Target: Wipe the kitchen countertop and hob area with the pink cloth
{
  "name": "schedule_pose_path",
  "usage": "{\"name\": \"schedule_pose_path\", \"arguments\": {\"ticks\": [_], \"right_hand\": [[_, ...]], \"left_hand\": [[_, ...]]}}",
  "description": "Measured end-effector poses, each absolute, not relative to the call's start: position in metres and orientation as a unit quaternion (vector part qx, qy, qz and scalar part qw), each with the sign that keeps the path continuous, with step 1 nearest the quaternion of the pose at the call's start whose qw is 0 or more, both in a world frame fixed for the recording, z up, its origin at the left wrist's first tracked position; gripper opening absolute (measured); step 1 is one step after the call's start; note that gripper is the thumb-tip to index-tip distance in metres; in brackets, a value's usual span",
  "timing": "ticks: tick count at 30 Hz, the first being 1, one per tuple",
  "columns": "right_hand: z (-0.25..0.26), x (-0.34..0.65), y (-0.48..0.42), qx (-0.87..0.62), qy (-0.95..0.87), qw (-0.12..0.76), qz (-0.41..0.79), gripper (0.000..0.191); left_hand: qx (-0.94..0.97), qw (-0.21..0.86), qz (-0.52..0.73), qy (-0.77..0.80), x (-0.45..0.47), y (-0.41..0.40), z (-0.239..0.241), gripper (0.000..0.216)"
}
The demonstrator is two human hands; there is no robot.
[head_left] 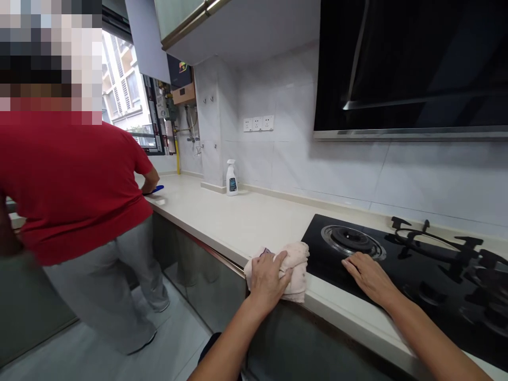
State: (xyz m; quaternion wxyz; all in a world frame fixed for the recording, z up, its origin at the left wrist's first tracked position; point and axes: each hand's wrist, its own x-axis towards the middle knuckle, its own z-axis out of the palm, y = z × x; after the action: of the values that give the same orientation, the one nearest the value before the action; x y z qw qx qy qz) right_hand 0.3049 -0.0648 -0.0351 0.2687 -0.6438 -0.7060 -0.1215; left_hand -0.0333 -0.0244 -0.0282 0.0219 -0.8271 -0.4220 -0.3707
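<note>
My left hand (266, 278) is closed on a pale, folded cleaning cloth (297, 264), pressed against the front edge of the cream countertop (222, 219). Part of the cloth hangs over that edge. To the right, my right hand (367, 275) rests on the black glass gas hob (313, 254), just in front of its left burner (351, 239). It holds nothing that I can see; its thumb lies forward and the other fingertips are partly hidden.
A white spray bottle (232, 179) stands against the back wall. A pan support (432, 243) sits on the hob, under a dark range hood (408, 69). At left, a person in a red shirt (79, 185) leans over the counter near a blue object (157, 189).
</note>
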Motion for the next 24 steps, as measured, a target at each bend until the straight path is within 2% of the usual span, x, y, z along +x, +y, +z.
{"name": "schedule_pose_path", "arguments": {"ticks": [4,8,12,14,19,21,24], "right_hand": [[-0.032,0.3,-0.065,-0.645,-0.7,0.274,-0.135,0.049],[-0.027,0.298,-0.065,-0.648,-0.688,0.29,-0.152,0.05],[-0.02,0.303,-0.067,-0.664,-0.654,0.317,-0.175,0.05],[-0.017,0.306,-0.069,-0.674,-0.633,0.331,-0.186,0.049],[-0.011,0.313,-0.075,-0.696,-0.585,0.358,-0.211,0.048],[-0.009,0.313,-0.076,-0.703,-0.573,0.364,-0.214,0.048],[-0.006,0.309,-0.077,-0.71,-0.572,0.359,-0.202,0.048]], "left_hand": [[-0.811,-0.058,-0.402,-0.42,-0.039,-0.017,-0.021,0.035],[-0.747,-0.174,-0.477,-0.43,-0.033,0.006,0.011,0.034],[-0.725,-0.114,-0.541,-0.411,0.002,0.019,0.054,0.034],[-0.769,-0.083,-0.5,-0.389,0.024,0.018,0.062,0.038],[-0.926,-0.092,-0.21,-0.301,0.054,0.01,0.037,0.063],[-0.915,-0.09,-0.2,-0.338,0.047,0.016,0.029,0.065],[-0.882,-0.057,-0.22,-0.413,0.02,0.039,0.031,0.056]]}}
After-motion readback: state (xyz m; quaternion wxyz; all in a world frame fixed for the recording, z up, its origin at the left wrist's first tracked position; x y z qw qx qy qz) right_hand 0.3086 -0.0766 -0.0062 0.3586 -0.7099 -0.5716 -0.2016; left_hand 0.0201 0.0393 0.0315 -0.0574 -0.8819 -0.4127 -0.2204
